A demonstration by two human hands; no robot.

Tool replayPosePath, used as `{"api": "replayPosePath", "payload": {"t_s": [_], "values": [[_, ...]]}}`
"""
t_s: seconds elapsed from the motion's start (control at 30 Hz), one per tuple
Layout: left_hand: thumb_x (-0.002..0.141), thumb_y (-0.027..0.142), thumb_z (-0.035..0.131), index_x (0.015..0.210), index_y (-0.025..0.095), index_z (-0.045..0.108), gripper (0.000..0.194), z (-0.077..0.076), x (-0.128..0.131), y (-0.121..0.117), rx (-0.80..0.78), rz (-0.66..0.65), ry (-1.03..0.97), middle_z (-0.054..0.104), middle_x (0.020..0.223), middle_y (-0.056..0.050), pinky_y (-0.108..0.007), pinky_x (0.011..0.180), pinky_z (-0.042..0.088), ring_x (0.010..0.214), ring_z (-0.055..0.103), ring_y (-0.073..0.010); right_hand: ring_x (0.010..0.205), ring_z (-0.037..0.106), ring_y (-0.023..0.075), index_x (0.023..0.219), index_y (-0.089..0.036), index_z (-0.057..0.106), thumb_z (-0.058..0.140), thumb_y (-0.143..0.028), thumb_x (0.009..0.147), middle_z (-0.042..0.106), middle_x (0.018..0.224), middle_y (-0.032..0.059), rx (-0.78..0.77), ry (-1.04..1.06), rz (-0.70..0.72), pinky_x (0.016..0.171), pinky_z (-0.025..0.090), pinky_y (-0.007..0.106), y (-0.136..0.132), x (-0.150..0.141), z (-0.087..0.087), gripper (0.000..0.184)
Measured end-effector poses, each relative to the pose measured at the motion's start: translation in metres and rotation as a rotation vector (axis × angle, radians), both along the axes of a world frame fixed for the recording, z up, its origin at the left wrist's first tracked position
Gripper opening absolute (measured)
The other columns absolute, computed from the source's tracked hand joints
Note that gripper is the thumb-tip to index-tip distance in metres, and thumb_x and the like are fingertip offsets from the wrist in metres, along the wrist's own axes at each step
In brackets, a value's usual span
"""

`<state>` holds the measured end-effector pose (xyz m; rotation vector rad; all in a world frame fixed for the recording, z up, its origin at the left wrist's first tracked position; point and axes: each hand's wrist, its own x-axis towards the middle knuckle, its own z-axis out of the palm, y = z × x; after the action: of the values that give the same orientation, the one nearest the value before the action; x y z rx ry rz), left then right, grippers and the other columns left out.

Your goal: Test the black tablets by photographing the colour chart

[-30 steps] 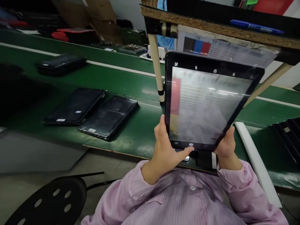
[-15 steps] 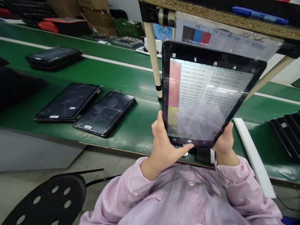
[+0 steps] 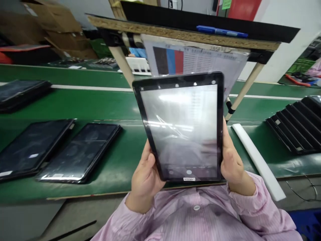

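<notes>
A black-framed tablet (image 3: 183, 134) is held up in front of me, its lit screen showing a camera view, washed out and blurred, with bright reflections across it. My left hand (image 3: 146, 172) grips its lower left edge, thumb near the front and fingers behind. Along the lower right edge, my right hand (image 3: 232, 159) wraps round the side. Both hands' fingertips are hidden behind the tablet. Just beyond its top edge hangs a printed chart (image 3: 193, 62) with dark, blue and red blocks beside text.
A wooden shelf (image 3: 180, 35) on pale posts carries a blue pen (image 3: 222, 31). Stacked tablets (image 3: 82, 150) lie on the green bench (image 3: 100, 100) at left. A white foam strip (image 3: 258, 160) and a row of black tablets (image 3: 298, 124) are at right.
The tablet has tilted and come lower, uncovering more of the chart. My left thumb has moved from the bottom of the screen to the left edge. The camera view has turned right.
</notes>
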<state>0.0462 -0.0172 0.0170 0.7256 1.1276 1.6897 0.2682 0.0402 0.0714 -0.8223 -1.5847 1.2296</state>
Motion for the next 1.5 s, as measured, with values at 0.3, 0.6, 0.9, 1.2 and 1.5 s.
{"api": "replayPosePath", "payload": {"t_s": [0.3,0.6,0.9,1.2,1.5], "values": [[0.094,0.057,0.07,0.146,0.051,0.061,0.053,-0.016,0.024,0.001,-0.038,-0.167,-0.154,0.067,0.151,0.005,-0.041,0.101,0.064,0.134,0.067,-0.0264,0.167,0.015,0.0308,0.172,-0.037,0.01,0.035,-0.065,0.108,0.018,0.18,-0.0079,0.486,-0.216,-0.096,0.137,0.023,0.054,0.025,0.033,0.039,0.075],[0.092,0.048,0.078,0.156,0.046,0.052,0.069,-0.01,0.068,0.006,-0.294,-0.201,-0.363,0.066,0.153,0.002,-0.04,0.109,0.058,0.134,0.068,-0.0246,0.161,0.036,0.027,0.171,-0.035,0.025,0.023,-0.074,0.105,0.041,0.171,-0.0015,0.139,0.008,-0.26,0.132,0.036,0.052,0.048,0.057,-0.013,0.076],[0.103,0.048,0.058,0.169,0.026,0.033,0.074,-0.042,0.104,0.013,-0.433,-0.349,0.145,0.023,0.18,-0.005,-0.046,0.137,0.008,0.168,0.011,-0.0251,0.147,0.056,0.0309,0.168,-0.023,0.034,0.036,-0.088,0.093,0.056,0.16,0.0127,-0.281,-0.08,-0.412,0.126,0.041,0.055,0.09,0.088,-0.119,0.099],[0.11,0.035,0.045,0.162,0.038,0.044,0.052,-0.026,0.037,-0.001,0.049,-0.17,0.977,0.052,0.157,-0.009,-0.054,0.125,0.039,0.148,0.047,-0.0263,0.155,0.037,0.037,0.138,-0.037,0.072,0.037,-0.055,0.109,0.051,0.164,0.0038,0.387,-0.872,-0.36,0.123,0.03,0.067,0.049,0.091,-0.107,0.049],[0.103,0.024,0.053,0.127,0.028,0.081,0.037,-0.034,-0.008,0.015,-0.304,0.088,1.655,0.052,0.134,-0.021,-0.064,0.1,0.045,0.123,0.044,-0.041,0.157,0.033,0.0394,0.142,-0.04,0.069,0.033,-0.043,0.112,0.04,0.172,0.0026,0.484,-1.08,-0.28,0.118,0.032,0.069,0.03,0.075,-0.098,0.047]]}}
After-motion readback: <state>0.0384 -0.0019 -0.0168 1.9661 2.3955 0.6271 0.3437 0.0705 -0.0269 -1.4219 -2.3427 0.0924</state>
